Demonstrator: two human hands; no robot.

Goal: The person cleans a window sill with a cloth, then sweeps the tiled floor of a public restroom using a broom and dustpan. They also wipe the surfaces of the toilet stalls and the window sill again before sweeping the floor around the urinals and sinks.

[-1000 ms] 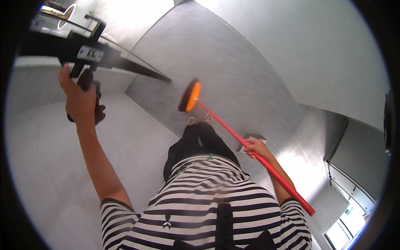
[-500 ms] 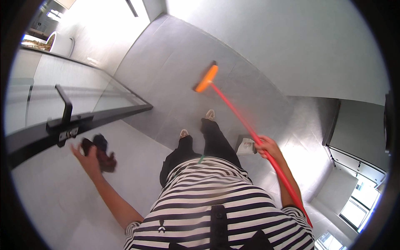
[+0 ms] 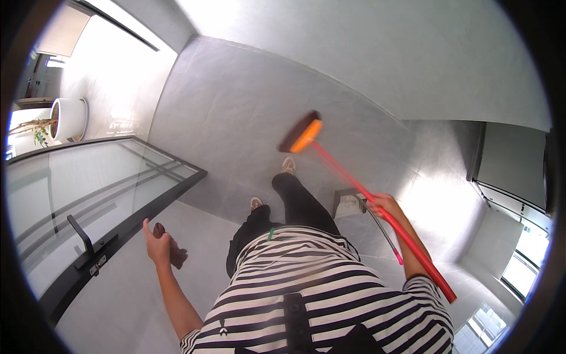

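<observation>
Grey floor tiles (image 3: 236, 118) look unswept as the right hand (image 3: 384, 205) grips the red-handled orange broom (image 3: 365, 194), while the left hand (image 3: 157, 245) clutches a dark cloth (image 3: 175, 252).

The broom (image 3: 377, 200) had a long red handle and an orange head with dark bristles, angled diagonally, head raised ahead over the grey floor. The dark cloth (image 3: 168, 245) was bunched.

Grey tiled floor (image 3: 236, 130) — shoes (image 3: 288, 165), white planter (image 3: 68, 118), perhaps dustpan (image 3: 349, 203).
</observation>
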